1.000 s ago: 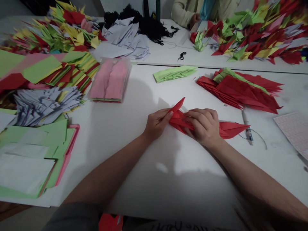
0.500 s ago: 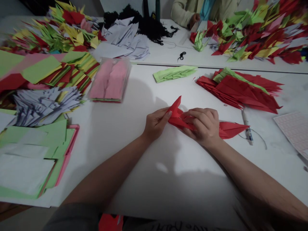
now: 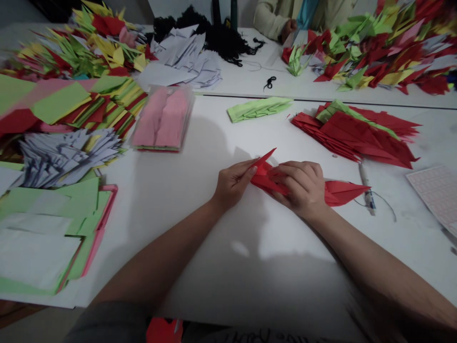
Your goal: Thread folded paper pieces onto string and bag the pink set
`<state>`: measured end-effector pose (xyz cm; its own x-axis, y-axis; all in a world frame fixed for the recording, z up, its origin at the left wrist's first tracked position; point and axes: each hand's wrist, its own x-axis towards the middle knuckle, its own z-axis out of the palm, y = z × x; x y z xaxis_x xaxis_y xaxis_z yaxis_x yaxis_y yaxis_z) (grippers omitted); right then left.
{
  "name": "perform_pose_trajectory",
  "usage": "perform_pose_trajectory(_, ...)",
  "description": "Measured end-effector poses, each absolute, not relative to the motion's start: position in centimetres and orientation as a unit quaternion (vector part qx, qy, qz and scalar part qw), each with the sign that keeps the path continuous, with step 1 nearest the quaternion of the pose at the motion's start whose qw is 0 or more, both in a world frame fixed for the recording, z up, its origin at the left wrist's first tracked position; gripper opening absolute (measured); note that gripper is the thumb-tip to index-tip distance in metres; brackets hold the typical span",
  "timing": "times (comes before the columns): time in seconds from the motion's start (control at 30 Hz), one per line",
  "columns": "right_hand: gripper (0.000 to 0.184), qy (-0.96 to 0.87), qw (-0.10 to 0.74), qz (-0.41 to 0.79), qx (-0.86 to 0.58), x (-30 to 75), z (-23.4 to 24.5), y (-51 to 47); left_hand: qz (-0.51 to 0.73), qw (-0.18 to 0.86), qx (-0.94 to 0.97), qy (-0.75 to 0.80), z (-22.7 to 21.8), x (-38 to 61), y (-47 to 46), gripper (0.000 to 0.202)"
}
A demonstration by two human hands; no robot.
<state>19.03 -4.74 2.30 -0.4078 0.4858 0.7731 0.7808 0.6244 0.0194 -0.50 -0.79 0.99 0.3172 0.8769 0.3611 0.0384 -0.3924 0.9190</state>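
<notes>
A piece of folded red paper (image 3: 262,180) is held between my two hands, just above the white table. My left hand (image 3: 233,182) pinches its left end between thumb and fingers, and a narrow pointed flap sticks up to the right from there. My right hand (image 3: 302,186) has its fingers curled over the paper's other side; its thumb is hidden. Another pointed red folded paper (image 3: 344,192) shows on the table to the right of my right hand, partly behind it. Beyond it lies a white pen (image 3: 367,188) with a dark thread.
Red folded papers (image 3: 357,133) are stacked behind my right hand, beside green folded papers (image 3: 260,109). A packet of pink paper (image 3: 162,119) and green sheets (image 3: 82,209) lie leftward. Colourful origami heaps (image 3: 385,52) fill the back table, where a person's hand (image 3: 288,29) shows.
The upright flap of the red paper has tipped down toward the right and looks narrower. Both hands stay in nearly the same place.
</notes>
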Motion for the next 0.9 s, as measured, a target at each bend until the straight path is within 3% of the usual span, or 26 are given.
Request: perform_pose_trajectory(0.9,0.019,-0.790,0.427,-0.150,-0.414,19.13,1.51,-4.63,0.480,0.409,0.719,0.290,0.75,-0.45,-0.78,0.029)
